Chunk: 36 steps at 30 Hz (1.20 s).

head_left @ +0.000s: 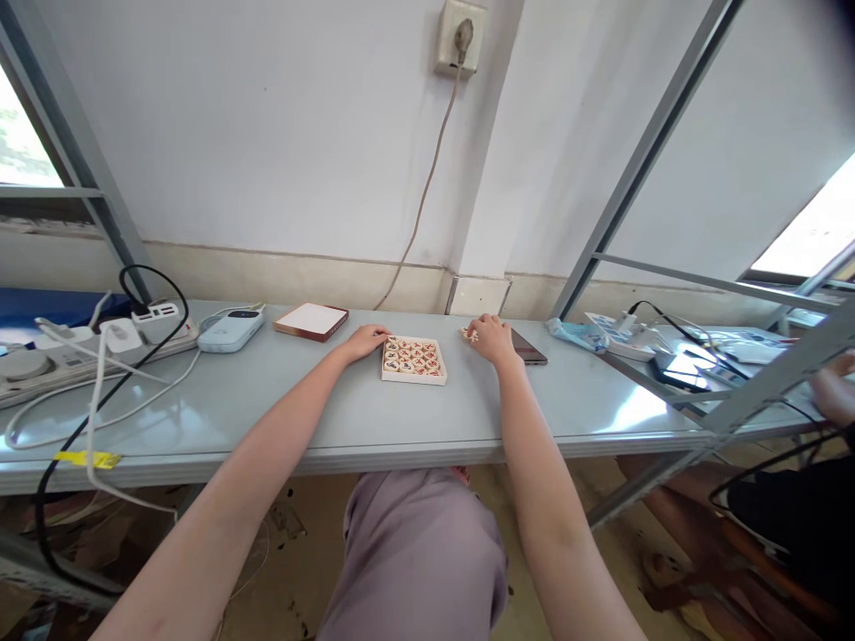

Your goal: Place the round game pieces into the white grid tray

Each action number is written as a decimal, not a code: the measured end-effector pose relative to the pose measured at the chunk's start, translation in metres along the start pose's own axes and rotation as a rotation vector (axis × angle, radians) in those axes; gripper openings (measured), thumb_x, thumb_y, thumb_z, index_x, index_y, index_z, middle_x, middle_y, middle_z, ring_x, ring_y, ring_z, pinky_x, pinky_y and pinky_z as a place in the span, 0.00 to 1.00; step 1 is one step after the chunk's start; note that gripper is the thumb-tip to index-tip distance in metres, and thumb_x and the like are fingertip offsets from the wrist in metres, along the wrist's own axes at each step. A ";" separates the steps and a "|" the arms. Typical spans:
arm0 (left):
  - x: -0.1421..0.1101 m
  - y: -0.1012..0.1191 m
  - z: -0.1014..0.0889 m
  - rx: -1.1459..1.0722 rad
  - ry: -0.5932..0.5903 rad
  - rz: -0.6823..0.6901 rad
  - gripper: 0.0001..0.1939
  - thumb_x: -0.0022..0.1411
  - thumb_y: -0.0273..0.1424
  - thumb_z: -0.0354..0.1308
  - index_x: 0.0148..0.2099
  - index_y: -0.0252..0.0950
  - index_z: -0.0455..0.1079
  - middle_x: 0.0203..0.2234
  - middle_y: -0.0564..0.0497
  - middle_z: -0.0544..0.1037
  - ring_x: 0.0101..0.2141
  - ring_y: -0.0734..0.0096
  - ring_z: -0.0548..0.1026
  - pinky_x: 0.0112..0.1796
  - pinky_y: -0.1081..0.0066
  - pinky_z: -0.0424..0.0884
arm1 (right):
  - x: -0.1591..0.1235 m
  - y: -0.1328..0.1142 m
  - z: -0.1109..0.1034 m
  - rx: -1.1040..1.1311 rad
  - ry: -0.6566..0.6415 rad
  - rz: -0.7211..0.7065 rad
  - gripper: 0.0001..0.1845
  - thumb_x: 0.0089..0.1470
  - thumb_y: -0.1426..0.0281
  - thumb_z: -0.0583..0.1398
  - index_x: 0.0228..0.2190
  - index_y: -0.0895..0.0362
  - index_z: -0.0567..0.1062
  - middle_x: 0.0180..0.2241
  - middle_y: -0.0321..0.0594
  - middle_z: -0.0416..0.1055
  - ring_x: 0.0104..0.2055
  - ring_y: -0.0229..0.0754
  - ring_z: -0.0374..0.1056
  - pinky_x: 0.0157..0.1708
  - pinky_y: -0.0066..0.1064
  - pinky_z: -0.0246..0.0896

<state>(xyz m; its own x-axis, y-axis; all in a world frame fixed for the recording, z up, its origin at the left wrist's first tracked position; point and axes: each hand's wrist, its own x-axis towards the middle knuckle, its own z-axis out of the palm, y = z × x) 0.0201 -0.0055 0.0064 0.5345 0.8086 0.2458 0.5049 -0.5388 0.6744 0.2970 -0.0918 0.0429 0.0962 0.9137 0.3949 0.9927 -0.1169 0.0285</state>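
A small pale tray [414,377] holding several round wooden pieces with red and black marks lies on the grey table [374,418]. My left hand [366,341] rests at the tray's left edge, fingers curled against it. My right hand [490,336] is just right of the tray, its fingers closed on a few loose round pieces [468,334].
A red-edged white box lid [311,320] lies left of the tray, a pale blue device [231,330] and power strips [80,349] with cables further left. A dark phone [529,347] sits by my right hand. Another person's arm [834,392] shows at far right, beyond a metal frame.
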 end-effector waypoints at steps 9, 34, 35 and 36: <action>0.002 -0.001 0.001 0.030 -0.002 0.032 0.18 0.55 0.36 0.46 0.42 0.33 0.73 0.43 0.48 0.75 0.44 0.65 0.71 0.46 0.71 0.63 | -0.012 -0.069 -0.034 0.797 -0.678 -0.563 0.19 0.43 0.65 0.62 0.40 0.54 0.73 0.38 0.38 0.70 0.36 0.38 0.62 0.34 0.27 0.58; 0.002 -0.002 0.001 0.002 0.001 0.031 0.18 0.55 0.34 0.47 0.42 0.33 0.73 0.42 0.48 0.76 0.43 0.65 0.72 0.46 0.72 0.63 | -0.007 0.009 -0.010 -0.073 -0.222 0.145 0.12 0.48 0.72 0.56 0.38 0.57 0.71 0.44 0.49 0.68 0.49 0.50 0.61 0.45 0.41 0.53; 0.002 -0.003 0.001 -0.002 0.002 0.032 0.18 0.55 0.34 0.47 0.42 0.33 0.73 0.42 0.48 0.76 0.43 0.65 0.72 0.46 0.72 0.64 | -0.006 0.004 -0.010 -0.042 -0.200 0.114 0.11 0.49 0.73 0.55 0.37 0.56 0.71 0.43 0.48 0.69 0.48 0.50 0.61 0.45 0.41 0.53; 0.002 -0.003 0.001 -0.003 0.007 0.031 0.17 0.55 0.35 0.47 0.41 0.34 0.73 0.42 0.49 0.76 0.43 0.66 0.72 0.46 0.72 0.64 | -0.005 -0.002 -0.011 0.008 -0.170 0.072 0.11 0.49 0.73 0.55 0.37 0.56 0.72 0.43 0.47 0.69 0.48 0.49 0.61 0.45 0.41 0.53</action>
<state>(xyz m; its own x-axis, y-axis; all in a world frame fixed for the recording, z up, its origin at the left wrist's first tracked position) 0.0202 -0.0029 0.0042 0.5453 0.7931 0.2713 0.4861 -0.5629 0.6685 0.2935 -0.1002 0.0511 0.1770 0.9558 0.2348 0.9833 -0.1817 -0.0015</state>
